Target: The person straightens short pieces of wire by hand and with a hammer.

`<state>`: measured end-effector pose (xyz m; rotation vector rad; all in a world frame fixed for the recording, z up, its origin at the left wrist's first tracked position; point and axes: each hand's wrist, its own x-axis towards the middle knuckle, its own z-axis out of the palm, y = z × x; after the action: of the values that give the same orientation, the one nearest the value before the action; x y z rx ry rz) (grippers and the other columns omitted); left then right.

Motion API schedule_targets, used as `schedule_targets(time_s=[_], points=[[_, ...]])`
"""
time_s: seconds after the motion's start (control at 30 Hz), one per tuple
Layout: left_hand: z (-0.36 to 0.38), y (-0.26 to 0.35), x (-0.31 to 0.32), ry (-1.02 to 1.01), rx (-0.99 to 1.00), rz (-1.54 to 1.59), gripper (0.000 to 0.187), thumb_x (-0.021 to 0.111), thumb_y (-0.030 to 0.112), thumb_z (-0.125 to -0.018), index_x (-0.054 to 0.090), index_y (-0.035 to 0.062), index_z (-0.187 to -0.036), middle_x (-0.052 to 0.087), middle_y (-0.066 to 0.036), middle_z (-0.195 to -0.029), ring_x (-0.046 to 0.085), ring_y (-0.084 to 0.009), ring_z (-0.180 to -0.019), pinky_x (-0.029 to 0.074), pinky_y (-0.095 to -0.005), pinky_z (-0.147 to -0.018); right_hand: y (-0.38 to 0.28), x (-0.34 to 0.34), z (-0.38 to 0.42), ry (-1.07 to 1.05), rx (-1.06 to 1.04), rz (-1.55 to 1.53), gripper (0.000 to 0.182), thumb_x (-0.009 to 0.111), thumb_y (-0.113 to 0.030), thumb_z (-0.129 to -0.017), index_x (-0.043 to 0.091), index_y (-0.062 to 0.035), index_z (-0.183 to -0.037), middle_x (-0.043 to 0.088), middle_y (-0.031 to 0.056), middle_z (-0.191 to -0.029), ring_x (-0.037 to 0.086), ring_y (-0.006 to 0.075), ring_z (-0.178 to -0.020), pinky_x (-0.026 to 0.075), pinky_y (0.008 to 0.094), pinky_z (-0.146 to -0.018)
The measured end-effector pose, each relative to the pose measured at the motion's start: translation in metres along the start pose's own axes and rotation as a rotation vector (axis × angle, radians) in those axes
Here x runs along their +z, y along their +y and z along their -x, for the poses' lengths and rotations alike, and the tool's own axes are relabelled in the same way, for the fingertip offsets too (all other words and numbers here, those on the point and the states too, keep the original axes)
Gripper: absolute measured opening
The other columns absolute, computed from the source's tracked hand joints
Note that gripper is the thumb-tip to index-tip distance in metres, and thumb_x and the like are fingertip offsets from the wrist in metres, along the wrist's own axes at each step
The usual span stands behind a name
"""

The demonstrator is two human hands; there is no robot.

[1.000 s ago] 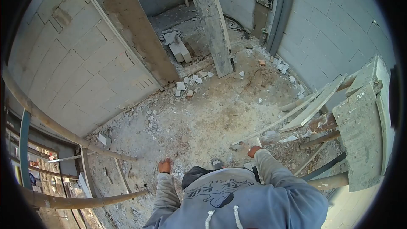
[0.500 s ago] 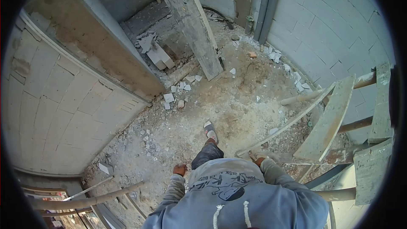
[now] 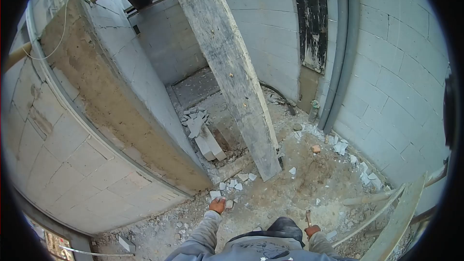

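Note:
My left hand [image 3: 218, 205] is in front of me at lower centre, over the rubble by the base of the left wall. Its fingers look curled; what they hold, if anything, is hidden. Beside it in the view are a small stone [image 3: 229, 204] and some white block chips [image 3: 215, 194]. My right hand [image 3: 312, 231], low and right of centre, is closed around a short, narrow, brownish tool [image 3: 308, 218] pointing forward. Its kind is too small to tell. A tall, plaster-stained plank [image 3: 231, 75] leans ahead of me, its foot on the dirt floor.
A plastered wall end [image 3: 130, 116] stands at the left. Broken blocks [image 3: 208, 141] lie behind the plank. Grey pipes [image 3: 340, 53] run up the block wall [image 3: 386, 92] at the right. Scaffold boards [image 3: 396, 222] and poles stand at lower right. Rubble [image 3: 367, 176] lines the wall's foot.
My view has tilted up and I have moved forward, so the plank and walls show more fully. My left hand has swung forward. My right hand now shows the tool more clearly.

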<state>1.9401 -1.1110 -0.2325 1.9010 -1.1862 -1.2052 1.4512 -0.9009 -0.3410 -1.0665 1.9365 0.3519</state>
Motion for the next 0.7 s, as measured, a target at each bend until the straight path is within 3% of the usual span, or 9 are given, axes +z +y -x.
schedule_targets(time_s=[0.03,0.1,0.17,0.2,0.37,0.43,0.57,0.63,0.7], points=[[-0.021,0.006,0.011,0.012,0.014,0.007,0.040,0.057,0.033,-0.085,0.061,-0.0016,-0.104,0.066,-0.013,-0.091,0.061,-0.0229,-0.087,0.046,-0.0320,-0.082,-0.017,-0.015,-0.011,0.064,0.243,-0.257,0.027,0.059,-0.033,-0.081,0.067,-0.0146,-0.099,0.068,0.0082,-0.081,0.067,0.0199,-0.074,0.053,0.0302,-0.067],[-0.063,0.019,0.032,0.045,0.184,0.133,0.038,0.056,0.035,-0.085,0.062,0.0031,-0.106,0.066,-0.013,-0.093,0.061,-0.0239,-0.089,0.045,-0.0323,-0.081,-0.025,-0.049,-0.025,0.014,0.073,-0.083,0.022,0.058,-0.030,-0.080,0.066,-0.0170,-0.097,0.068,0.0099,-0.085,0.067,0.0213,-0.077,0.053,0.0329,-0.069],[-0.070,0.048,0.049,0.060,0.200,0.148,0.040,0.056,0.037,-0.085,0.062,0.0021,-0.104,0.067,-0.012,-0.091,0.062,-0.0233,-0.087,0.046,-0.0322,-0.080,-0.023,-0.077,-0.047,-0.052,-0.519,0.777,0.027,0.058,-0.029,-0.079,0.066,-0.0169,-0.102,0.068,0.0112,-0.085,0.066,0.0249,-0.080,0.052,0.0380,-0.073],[-0.071,0.057,0.057,0.062,0.148,0.105,0.039,0.057,0.036,-0.085,0.062,0.0017,-0.103,0.067,-0.011,-0.090,0.062,-0.0224,-0.086,0.046,-0.0322,-0.079,0.024,-0.040,-0.117,-0.040,-0.535,0.789,0.027,0.058,-0.029,-0.079,0.066,-0.0169,-0.102,0.068,0.0112,-0.085,0.067,0.0249,-0.080,0.052,0.0380,-0.073],[-0.098,0.082,0.077,0.165,-0.128,0.410,0.040,0.057,0.033,-0.089,0.055,0.0002,-0.112,0.064,-0.010,-0.089,0.063,-0.0190,-0.079,0.051,-0.0330,-0.066,-0.038,-0.217,-0.231,0.049,-0.721,0.682,0.034,0.061,-0.030,-0.077,0.064,-0.0190,-0.109,0.068,0.0129,-0.089,0.065,0.0290,-0.084,0.049,0.0425,-0.078],[-0.143,0.061,0.091,0.483,-0.321,0.457,0.043,0.056,0.038,-0.089,0.057,-0.0006,-0.109,0.065,-0.011,-0.086,0.063,-0.0217,-0.078,0.050,-0.0350,-0.066,-0.073,-0.268,-0.259,0.101,-0.757,0.674,0.034,0.061,-0.030,-0.077,0.064,-0.0190,-0.109,0.068,0.0129,-0.089,0.065,0.0291,-0.084,0.049,0.0426,-0.078],[-0.192,0.076,0.082,0.667,-0.078,-0.025,0.047,0.056,0.042,-0.087,0.059,-0.0012,-0.104,0.065,-0.013,-0.086,0.063,-0.0246,-0.078,0.050,-0.0340,-0.068,-0.118,-0.345,-0.297,0.156,-0.811,0.679,0.035,0.061,-0.030,-0.077,0.064,-0.0191,-0.110,0.068,0.0130,-0.089,0.065,0.0293,-0.084,0.049,0.0426,-0.078],[-0.191,0.188,0.083,0.621,-0.003,0.071,0.062,0.055,0.050,-0.082,0.056,-0.0043,-0.110,0.059,-0.027,-0.109,0.054,-0.0413,-0.105,0.041,-0.0406,-0.091,-0.141,-0.367,-0.316,0.170,-0.841,0.683,0.035,0.061,-0.030,-0.077,0.064,-0.0192,-0.110,0.068,0.0131,-0.089,0.065,0.0294,-0.084,0.049,0.0427,-0.078],[-0.202,0.242,0.085,0.683,0.091,0.093,0.057,0.054,0.047,-0.083,0.057,-0.0022,-0.110,0.059,-0.027,-0.108,0.054,-0.0409,-0.106,0.041,-0.0411,-0.091,-0.165,-0.373,-0.330,0.179,-0.872,0.666,0.035,0.061,-0.030,-0.077,0.064,-0.0193,-0.110,0.068,0.0131,-0.090,0.065,0.0296,-0.084,0.049,0.0427,-0.078]])
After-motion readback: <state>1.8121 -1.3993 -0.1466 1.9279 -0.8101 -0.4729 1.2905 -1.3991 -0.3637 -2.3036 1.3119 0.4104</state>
